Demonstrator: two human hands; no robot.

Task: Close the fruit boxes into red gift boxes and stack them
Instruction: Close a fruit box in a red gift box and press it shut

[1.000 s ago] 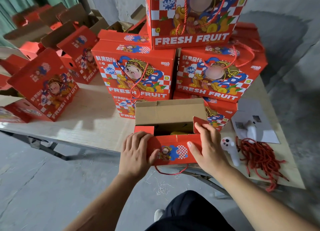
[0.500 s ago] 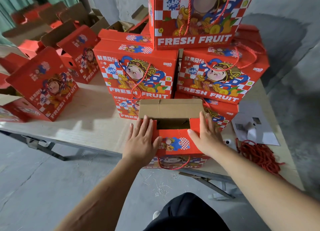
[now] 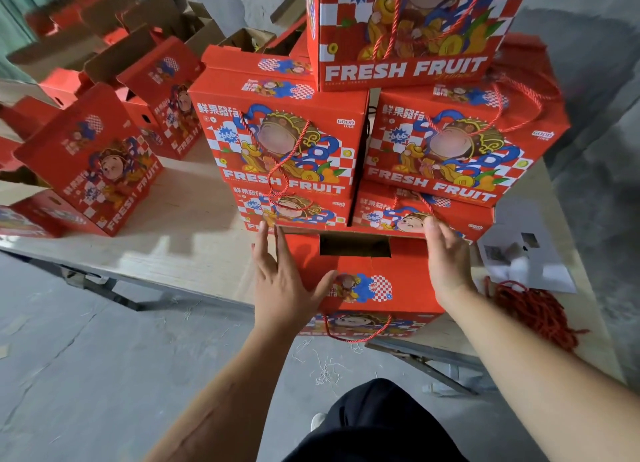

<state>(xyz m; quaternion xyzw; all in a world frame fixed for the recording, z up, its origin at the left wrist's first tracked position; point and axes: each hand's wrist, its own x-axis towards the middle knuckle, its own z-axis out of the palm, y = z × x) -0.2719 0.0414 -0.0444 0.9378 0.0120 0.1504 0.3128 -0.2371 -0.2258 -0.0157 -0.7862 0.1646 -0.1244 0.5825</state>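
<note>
The left hand (image 3: 285, 281) lies flat, fingers straight and spread, on the left part of the top of a red gift box (image 3: 363, 278), its thumb reaching toward the printed figure on the near flap. The right hand (image 3: 446, 260) presses with straight fingers on the box's right top edge, fingertips near the far right corner; neither hand grips anything. The box stands at the near edge of the surface (image 3: 166, 239), its top flaps folded down, with a dark rectangular slot (image 3: 355, 245) left open in the middle of the top and a red cord handle (image 3: 356, 333) hanging on its front face. Just behind it, touching or nearly so, rises a stack of closed gift boxes (image 3: 287, 142) marked FRESH FRUIT: two low ones, two above them side by side, and one more on top (image 3: 408, 31). Toward the left edge of the surface an open gift box (image 3: 93, 160) stands with its flap raised, and further open boxes (image 3: 104, 45) crowd the far left corner. At the right edge lie a heap of red cords (image 3: 533, 312) and a white sheet of paper (image 3: 526, 253) beyond it. Below the surface, grey concrete floor (image 3: 104, 375) shows.
</note>
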